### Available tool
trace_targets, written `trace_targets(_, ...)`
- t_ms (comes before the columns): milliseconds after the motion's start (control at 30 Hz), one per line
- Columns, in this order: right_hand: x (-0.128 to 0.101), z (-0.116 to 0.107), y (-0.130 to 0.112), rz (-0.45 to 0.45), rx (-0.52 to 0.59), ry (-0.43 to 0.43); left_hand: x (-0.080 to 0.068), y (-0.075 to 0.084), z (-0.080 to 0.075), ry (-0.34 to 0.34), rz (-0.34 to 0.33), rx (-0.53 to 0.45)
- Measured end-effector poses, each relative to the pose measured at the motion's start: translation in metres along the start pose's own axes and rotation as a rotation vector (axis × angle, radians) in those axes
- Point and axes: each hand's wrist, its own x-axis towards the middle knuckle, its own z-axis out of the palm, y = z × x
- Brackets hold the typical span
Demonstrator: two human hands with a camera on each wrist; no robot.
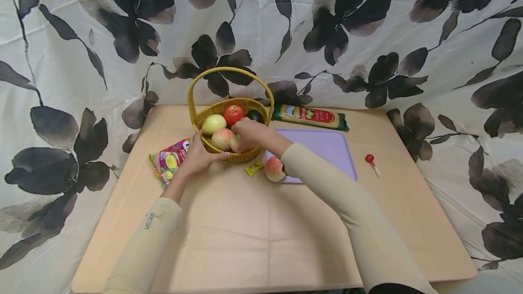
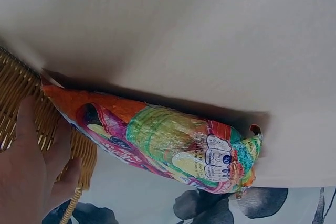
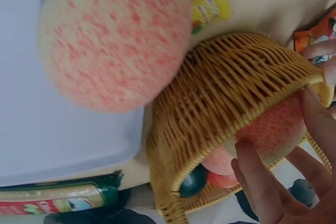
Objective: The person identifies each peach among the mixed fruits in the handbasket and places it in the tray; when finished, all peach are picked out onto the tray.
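- Your right hand (image 1: 247, 131) grasps a pink-speckled round peach (image 3: 275, 127) inside the yellow wicker basket (image 1: 245, 157), upper centre of the head frame.
- Your left hand (image 1: 200, 154), fingers extended, rests against the basket's left side, beside a multicoloured plastic candy bag (image 1: 170, 160).
- A purple rectangular tray (image 1: 327, 146) lies right of centre.

Basket (image 3: 226, 85) rough woven wicker; tray (image 1: 327, 146) smooth matt plastic.
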Motion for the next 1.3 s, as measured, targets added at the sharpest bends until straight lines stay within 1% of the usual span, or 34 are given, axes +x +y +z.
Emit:
trace_targets(167, 0.001, 0.003, 0.004, -0.008, 0.025, 0.010, 0.000, 0.000, 0.000, -0.002, -0.001, -0.003)
trace_targets(367, 0.001, -0.001, 0.007, -0.023, 0.087, -0.016, 0.000, -0.001, 0.001, -0.002, -0.002, -0.010)
trace_targets(567, 0.002, -0.002, 0.009, -0.027, 0.088, -0.009, 0.001, -0.001, 0.001, -0.003, -0.004, -0.008)
trace_targets(933, 0.002, -0.003, 0.018, -0.014, 0.131, 0.037, 0.001, -0.002, 0.002, 0.007, 0.001, -0.009)
trace_targets(1133, -0.002, -0.011, 0.021, -0.002, 0.188, 0.049, 0.001, -0.002, 0.001, -0.001, -0.003, -0.010)
trace_targets(1300, -0.008, -0.019, 0.023, -0.026, 0.185, 0.087, 0.001, -0.001, 0.001, -0.003, -0.005, -0.019)
